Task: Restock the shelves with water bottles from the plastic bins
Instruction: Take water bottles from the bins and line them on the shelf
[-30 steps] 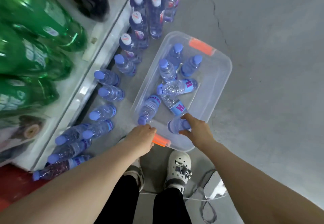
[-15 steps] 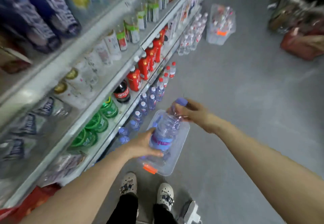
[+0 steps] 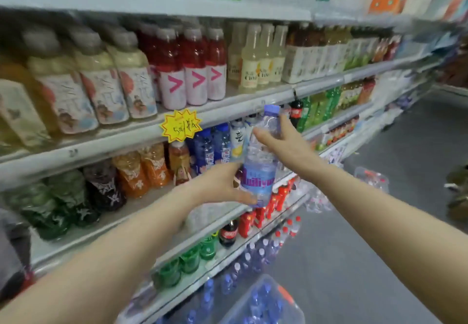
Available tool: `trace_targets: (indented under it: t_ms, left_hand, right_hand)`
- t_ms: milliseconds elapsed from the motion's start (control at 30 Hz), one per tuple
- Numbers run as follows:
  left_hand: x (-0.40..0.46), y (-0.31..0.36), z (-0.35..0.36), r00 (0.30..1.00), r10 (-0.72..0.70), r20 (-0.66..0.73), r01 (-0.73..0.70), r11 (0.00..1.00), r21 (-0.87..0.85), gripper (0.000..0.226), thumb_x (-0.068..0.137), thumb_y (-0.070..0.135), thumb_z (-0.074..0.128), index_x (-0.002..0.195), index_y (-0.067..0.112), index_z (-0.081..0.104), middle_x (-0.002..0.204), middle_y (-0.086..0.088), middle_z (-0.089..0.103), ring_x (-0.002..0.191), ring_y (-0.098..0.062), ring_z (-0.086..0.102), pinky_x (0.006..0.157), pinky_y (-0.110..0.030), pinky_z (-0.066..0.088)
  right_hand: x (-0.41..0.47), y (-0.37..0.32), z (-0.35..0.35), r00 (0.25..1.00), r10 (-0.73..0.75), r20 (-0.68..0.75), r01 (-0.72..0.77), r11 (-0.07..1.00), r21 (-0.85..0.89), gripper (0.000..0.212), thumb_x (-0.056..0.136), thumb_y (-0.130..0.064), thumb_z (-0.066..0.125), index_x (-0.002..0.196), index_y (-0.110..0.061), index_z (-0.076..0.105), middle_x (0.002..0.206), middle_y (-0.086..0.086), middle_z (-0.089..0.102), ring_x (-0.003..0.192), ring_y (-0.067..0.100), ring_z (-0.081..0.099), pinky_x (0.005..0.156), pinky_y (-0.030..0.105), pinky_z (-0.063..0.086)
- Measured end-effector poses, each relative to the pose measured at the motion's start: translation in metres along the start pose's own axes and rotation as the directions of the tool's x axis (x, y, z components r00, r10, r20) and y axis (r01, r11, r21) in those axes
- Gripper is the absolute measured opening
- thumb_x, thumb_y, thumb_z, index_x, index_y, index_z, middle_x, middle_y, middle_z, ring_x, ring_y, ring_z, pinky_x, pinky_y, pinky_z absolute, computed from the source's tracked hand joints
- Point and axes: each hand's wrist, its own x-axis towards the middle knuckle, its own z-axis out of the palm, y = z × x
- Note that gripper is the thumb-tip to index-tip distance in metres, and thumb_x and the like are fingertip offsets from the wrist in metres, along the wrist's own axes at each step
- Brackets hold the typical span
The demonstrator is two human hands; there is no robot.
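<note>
The clear plastic water bottle with blue cap and label has risen from floor-level clear plastic bin to mid-shelf height — left hand grasping its base, right hand its neck — placement pending.

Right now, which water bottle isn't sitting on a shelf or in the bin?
The purple-capped water bottle in mid-air: the left hand grips its base, the right hand its neck. The others rest below.
</note>
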Motion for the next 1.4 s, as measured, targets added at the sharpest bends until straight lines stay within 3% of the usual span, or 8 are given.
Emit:
trace_targets:
  t_ms: [167,300,400,600,733,867,1067,1400]
  left_hand:
    - [-0.053,0.041,-0.153,0.906,0.132,-0.402,-0.057,0.98,0.193,0.048,0.078,0.044,0.075,0.119,0.023,0.062,0.111,0.008,0.067,0.095,-0.004,0.064,0.088,-0.028,0.053]
    - [-0.105,0.069,-0.261,0.612,0.297,-0.733,-0.035,0.936,0.35,0.036,0.085,0.028,0.071,0.12,0.021,0.061,0.114,0.007,0.064,0.104,-0.006,0.059,0.094,-0.024,0.046]
    - [-0.138,0.056,-0.33,0.383,0.354,-0.853,0.146,0.888,0.435,0.05,0.084,0.026,0.072,0.128,0.012,0.053,0.125,-0.005,0.056,0.114,-0.018,0.052,0.099,-0.027,0.036]
    - [-0.19,-0.01,-0.418,0.064,0.116,-0.991,0.415,0.9,0.132,0.088,0.074,0.036,0.079,0.139,-0.001,0.032,0.138,-0.022,0.039,0.13,-0.034,0.034,0.11,-0.041,0.028]
    - [-0.196,-0.043,-0.429,0.11,-0.212,-0.971,0.402,0.903,-0.152,0.113,0.066,0.038,0.087,0.147,0.002,0.016,0.147,-0.024,0.029,0.136,-0.037,0.03,0.113,-0.048,0.028]
    - [-0.188,-0.061,-0.433,0.175,-0.348,-0.921,0.318,0.905,-0.282,0.112,0.075,0.024,0.082,0.15,-0.001,0.003,0.142,-0.02,0.043,0.129,-0.033,0.043,0.099,-0.037,0.036]
    - [-0.18,-0.086,-0.446,0.228,-0.374,-0.899,0.34,0.895,-0.287,0.072,0.08,0.025,0.078,0.13,0.004,0.031,0.121,-0.014,0.057,0.099,-0.029,0.055,0.079,-0.036,0.041]
    - [-0.173,-0.095,-0.449,0.247,-0.351,-0.903,0.363,0.898,-0.25,0.067,0.082,0.026,0.074,0.13,0.006,0.033,0.118,-0.013,0.056,0.097,-0.03,0.055,0.077,-0.037,0.043]
  right_hand:
    - [0.045,-0.131,-0.017,0.954,-0.299,0.005,0.299,0.954,0.032,0.052,0.087,-0.045,0.068,0.127,-0.03,0.04,0.104,-0.004,0.068,0.089,0.012,0.07,0.078,0.03,0.057]
    - [0.086,-0.237,-0.017,0.903,-0.427,-0.053,0.43,0.889,0.154,0.067,0.074,-0.056,0.072,0.129,-0.031,0.044,0.103,0.002,0.069,0.086,0.017,0.071,0.076,0.037,0.057]
    - [0.117,-0.303,0.0,0.86,-0.503,-0.092,0.51,0.833,0.215,0.048,0.086,-0.044,0.068,0.125,-0.026,0.045,0.093,-0.003,0.062,0.074,0.011,0.063,0.07,0.034,0.056]
    - [0.173,-0.389,0.074,0.845,-0.521,-0.123,0.534,0.8,0.273,0.057,0.075,-0.054,0.066,0.123,-0.03,0.049,0.1,0.0,0.065,0.079,0.015,0.063,0.08,0.044,0.058]
    - [0.199,-0.41,0.132,0.819,-0.564,-0.103,0.572,0.792,0.212,0.066,0.08,-0.054,0.066,0.137,-0.03,0.043,0.127,0.002,0.06,0.104,0.022,0.062,0.097,0.048,0.051]
    - [0.213,-0.423,0.175,0.807,-0.59,-0.026,0.587,0.796,0.149,0.073,0.089,-0.05,0.063,0.149,-0.028,0.029,0.143,0.001,0.048,0.123,0.026,0.054,0.107,0.047,0.042]
    - [0.215,-0.44,0.207,0.811,-0.58,0.069,0.573,0.813,0.102,0.078,0.09,-0.058,0.056,0.152,-0.03,0.018,0.139,0.014,0.053,0.12,0.032,0.056,0.105,0.051,0.043]
    - [0.229,-0.446,0.202,0.838,-0.534,0.114,0.545,0.832,-0.107,0.102,0.079,-0.061,0.069,0.155,-0.016,0.017,0.153,0.008,0.036,0.129,0.028,0.047,0.101,0.045,0.049]
